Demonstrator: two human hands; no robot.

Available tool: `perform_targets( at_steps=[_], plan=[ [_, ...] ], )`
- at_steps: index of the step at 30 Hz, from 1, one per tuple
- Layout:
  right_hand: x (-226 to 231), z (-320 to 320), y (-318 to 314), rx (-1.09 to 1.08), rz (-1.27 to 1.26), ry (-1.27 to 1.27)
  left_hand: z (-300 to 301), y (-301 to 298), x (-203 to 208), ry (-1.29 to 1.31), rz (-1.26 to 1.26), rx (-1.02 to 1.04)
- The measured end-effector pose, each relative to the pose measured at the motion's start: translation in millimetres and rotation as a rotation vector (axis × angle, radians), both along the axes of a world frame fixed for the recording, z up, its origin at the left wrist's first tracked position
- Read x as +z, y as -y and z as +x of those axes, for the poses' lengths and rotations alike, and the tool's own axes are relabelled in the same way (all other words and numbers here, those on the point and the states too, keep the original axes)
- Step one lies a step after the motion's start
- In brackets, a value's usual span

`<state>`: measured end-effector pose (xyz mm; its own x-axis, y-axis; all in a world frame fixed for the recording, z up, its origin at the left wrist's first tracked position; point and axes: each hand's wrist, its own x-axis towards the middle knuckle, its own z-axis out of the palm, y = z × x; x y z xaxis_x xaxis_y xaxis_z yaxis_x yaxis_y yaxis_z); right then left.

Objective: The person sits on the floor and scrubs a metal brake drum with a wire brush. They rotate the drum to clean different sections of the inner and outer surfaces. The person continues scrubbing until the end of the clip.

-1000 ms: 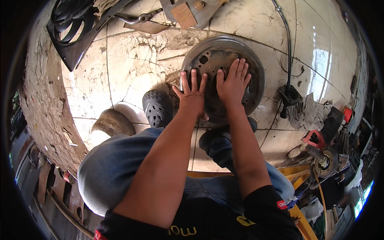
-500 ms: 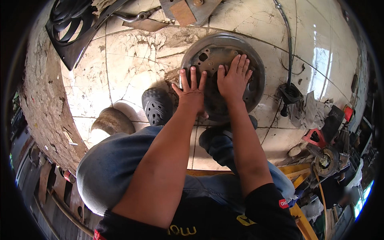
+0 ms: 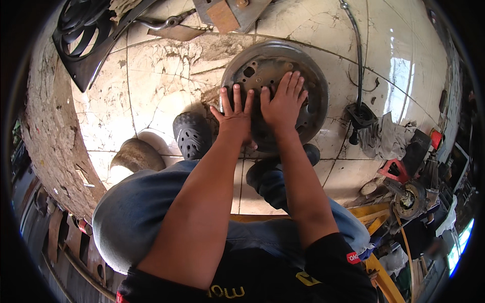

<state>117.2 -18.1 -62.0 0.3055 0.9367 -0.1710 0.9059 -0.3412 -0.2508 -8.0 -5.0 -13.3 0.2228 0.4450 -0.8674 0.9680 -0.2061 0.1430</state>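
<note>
A round, dark metal plate point(image 3: 261, 116) with a raised rim and several holes, like a brake backing plate, lies on the tiled floor in front of me. My left hand point(image 3: 234, 120) rests over its left edge, fingers spread and pointing away from me. On the right half of the plate, my right hand point(image 3: 283, 106) lies flat with its fingers stretched out and the thumb apart. Neither hand grips anything. Both palms and part of the plate beneath them are hidden.
A dark shoe point(image 3: 192, 135) is left of the plate, beside a rounded brown object point(image 3: 137, 157). A black cable with a square base point(image 3: 360, 116) lies to the right, near a crumpled grey cloth point(image 3: 386, 137). Metal parts point(image 3: 235, 14) lie beyond. A yellow frame point(image 3: 375, 214) stands near me.
The view has shifted a little, moving the scene slightly left. My right hand has slid a little left and nearer on the plate. The left hand keeps its place at the edge.
</note>
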Motion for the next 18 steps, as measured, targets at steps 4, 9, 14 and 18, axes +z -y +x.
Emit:
perform_targets(
  at_steps=[4,9,14,18],
  plan=[
    [2,-7,24,0.061,-0.043,-0.043,3,-6,2,-0.012,-0.034,-0.011],
    [-1,-6,18,0.044,0.006,0.025,3,-3,5,0.034,0.021,0.008],
    [2,-4,17,0.064,0.017,-0.012,-1,-3,3,-0.005,-0.032,-0.022],
    [11,13,9,0.076,0.066,-0.094,1,-4,4,-0.008,-0.043,-0.019]
  ],
)
